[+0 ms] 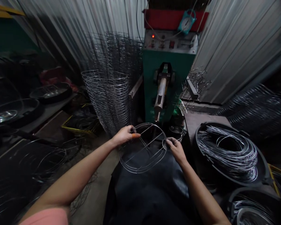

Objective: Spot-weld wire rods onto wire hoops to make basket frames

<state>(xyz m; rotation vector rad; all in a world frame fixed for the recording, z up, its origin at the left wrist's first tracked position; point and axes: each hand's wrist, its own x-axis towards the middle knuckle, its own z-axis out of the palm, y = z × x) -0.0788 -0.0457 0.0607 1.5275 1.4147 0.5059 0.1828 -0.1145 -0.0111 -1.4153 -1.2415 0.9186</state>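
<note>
A round wire frame (140,172) with thin crossbars is held over the dark apron (152,190) on my lap. My left hand (125,136) pinches its upper left rim, an orange covering showing on one finger. At the right rim, my right hand (176,149) grips the wire between thumb and fingers, beside a small wire ring (164,144). Just beyond the frame stands a green machine (152,72) with a metal electrode arm (161,93) pointing down towards me. Fingertips on the far side of the wire are partly hidden.
Left of the machine rises a tall stack of wire rings (107,97). A black tub (199,150) of wire hoops sits at right, with another tub (229,200) below it. Loose wire (53,162) lies at left. A teal dial clock (186,22) hangs on the machine.
</note>
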